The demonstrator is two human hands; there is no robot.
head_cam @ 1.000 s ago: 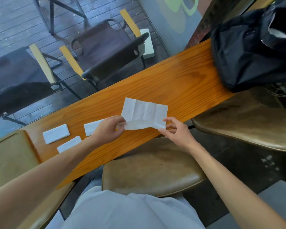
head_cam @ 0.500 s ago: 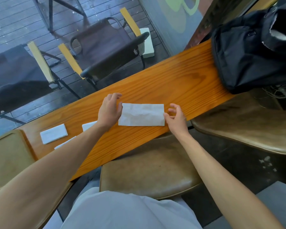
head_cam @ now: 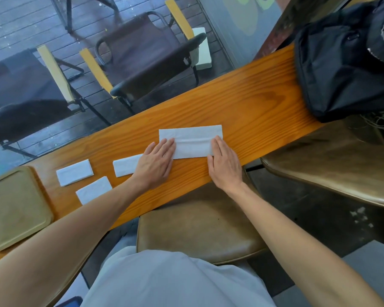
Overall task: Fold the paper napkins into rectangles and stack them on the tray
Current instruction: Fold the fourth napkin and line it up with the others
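Note:
A white paper napkin (head_cam: 192, 140), folded into a long rectangle, lies flat on the orange wooden counter (head_cam: 248, 107). My left hand (head_cam: 157, 163) presses flat on its left end and my right hand (head_cam: 224, 162) presses flat on its right end, fingers together. To the left lie three smaller folded napkins: one (head_cam: 125, 166) partly under my left hand, one (head_cam: 74, 172) farther left, one (head_cam: 93, 192) nearer the front edge. A tan tray (head_cam: 13, 209) sits at the counter's far left with nothing on it.
A black bag (head_cam: 346, 63) takes up the counter's right end. Brown padded stools (head_cam: 200, 227) stand under the counter's near edge. Beyond a window behind the counter are dark folding chairs (head_cam: 142, 54).
The napkin was held up half unfolded, then folded over and laid down. Both hands now press flat on its ends, having slid toward the near edge.

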